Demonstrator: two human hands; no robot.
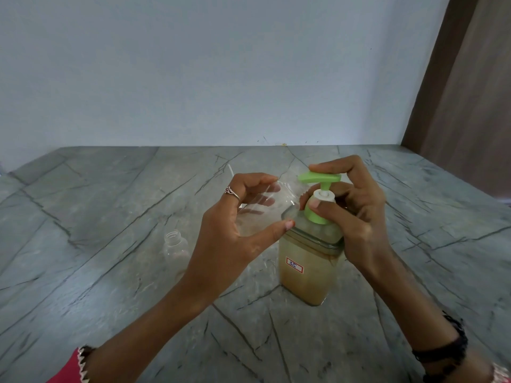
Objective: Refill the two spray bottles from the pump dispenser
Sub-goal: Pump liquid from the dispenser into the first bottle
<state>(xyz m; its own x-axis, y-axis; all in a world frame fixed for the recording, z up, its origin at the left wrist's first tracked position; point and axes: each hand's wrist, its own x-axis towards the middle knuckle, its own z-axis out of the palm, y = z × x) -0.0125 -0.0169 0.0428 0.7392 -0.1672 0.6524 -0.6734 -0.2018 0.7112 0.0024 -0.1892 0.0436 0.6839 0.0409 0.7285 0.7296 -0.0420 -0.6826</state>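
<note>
My left hand (235, 219) grasps a clear spray bottle (265, 205), tilted toward the pump dispenser (309, 261); my right hand (356, 208) grasps its green pump (319, 178). Second bottle (175, 248) stands left on the surface (110, 217).

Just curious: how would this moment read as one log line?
left hand: holds clear plastic bottle at spout | right hand: on green-topped pump dispenser | second clear bottle: upright, uncapped

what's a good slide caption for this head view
Left hand tilts a clear bottle to the green pump dispenser; right hand grips the pump.
</note>
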